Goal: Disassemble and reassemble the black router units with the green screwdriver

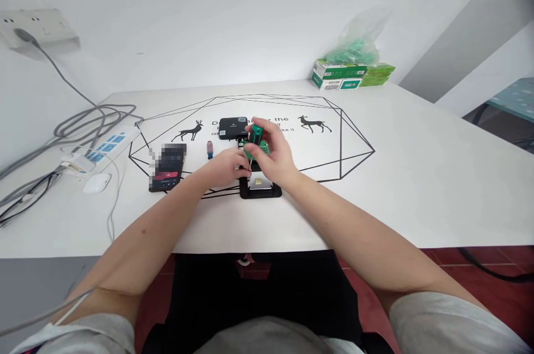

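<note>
My right hand (pixel 273 151) is wrapped round the green handle of a screwdriver (pixel 256 133), held upright over an opened device. Its thin shaft runs down toward the device; the tip is hard to make out. My left hand (pixel 227 167) is closed at the device's left edge, its fingertips bunched right by the shaft; whatever they pinch is hidden. The black casing (pixel 261 194) lies flat, with a silver metal plate (pixel 267 182) in it. A green circuit board (pixel 265 146) shows partly beneath my right hand. Just behind lies a flat black box (pixel 232 128).
A short screwdriver (pixel 209 149) and a phone (pixel 169 167) lie to the left. Farther left are a white earbud case (pixel 97 183), a power strip (pixel 110 145) and coiled grey cables (pixel 100 114). Green-and-white boxes (pixel 339 73) with a plastic bag (pixel 356 45) stand at the back right.
</note>
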The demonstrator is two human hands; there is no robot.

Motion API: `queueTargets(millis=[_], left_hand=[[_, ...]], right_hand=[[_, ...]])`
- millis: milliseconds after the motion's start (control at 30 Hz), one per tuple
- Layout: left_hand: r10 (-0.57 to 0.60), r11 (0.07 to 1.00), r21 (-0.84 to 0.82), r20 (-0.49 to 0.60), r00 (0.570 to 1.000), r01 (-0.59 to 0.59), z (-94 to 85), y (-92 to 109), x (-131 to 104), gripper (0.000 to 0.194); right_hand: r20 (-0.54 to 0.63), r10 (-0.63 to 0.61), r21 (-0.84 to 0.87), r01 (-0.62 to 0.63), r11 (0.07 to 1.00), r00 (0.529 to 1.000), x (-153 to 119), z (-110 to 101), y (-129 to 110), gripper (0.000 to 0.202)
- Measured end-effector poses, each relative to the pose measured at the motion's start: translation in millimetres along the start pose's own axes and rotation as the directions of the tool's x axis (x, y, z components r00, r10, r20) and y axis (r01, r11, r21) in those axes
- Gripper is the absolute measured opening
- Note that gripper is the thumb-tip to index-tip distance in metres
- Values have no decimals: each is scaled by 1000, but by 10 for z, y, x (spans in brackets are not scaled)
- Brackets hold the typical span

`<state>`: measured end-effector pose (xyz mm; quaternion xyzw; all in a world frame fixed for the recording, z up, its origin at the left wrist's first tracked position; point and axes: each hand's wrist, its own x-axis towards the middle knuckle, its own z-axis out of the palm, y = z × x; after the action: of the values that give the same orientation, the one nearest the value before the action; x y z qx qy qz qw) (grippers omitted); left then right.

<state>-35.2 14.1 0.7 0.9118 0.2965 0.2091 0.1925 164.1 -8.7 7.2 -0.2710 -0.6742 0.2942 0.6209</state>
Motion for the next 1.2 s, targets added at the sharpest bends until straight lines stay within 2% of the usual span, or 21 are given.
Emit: queueTargets(millis=[133,367,567,767,933,1067,1200], left_hand=[[-63,997,-32,73,995,65,2,-17,-9,14],[-88,996,10,70,994,87,46,-10,3,11],[-94,995,-16,115,989,97,51,-14,3,14],[-131,991,6,146,980,132,-4,58,17,12],[-107,994,16,113,988,106,-41,137,13,25],[-90,996,32,113,990,87,-30,163,18,24],[-58,998,17,116,992,56,-13,180,23,24]], right_hand=[[61,-14,-43,16,999,998,-4,69,25,44],[9,47,-21,-47,999,999,-32,137,73,46],[-22,47,30,-46,998,999,-47,144,148,47],[-8,-59,-52,58,997,998,-46,136,249,48],[-73,-80,-32,78,996,994,-30,20,216,51],[-60,-84,-15,84,996,995,-37,-59,169,52],[-17,-46,-6,46,999,999,-71,-36,189,55]])
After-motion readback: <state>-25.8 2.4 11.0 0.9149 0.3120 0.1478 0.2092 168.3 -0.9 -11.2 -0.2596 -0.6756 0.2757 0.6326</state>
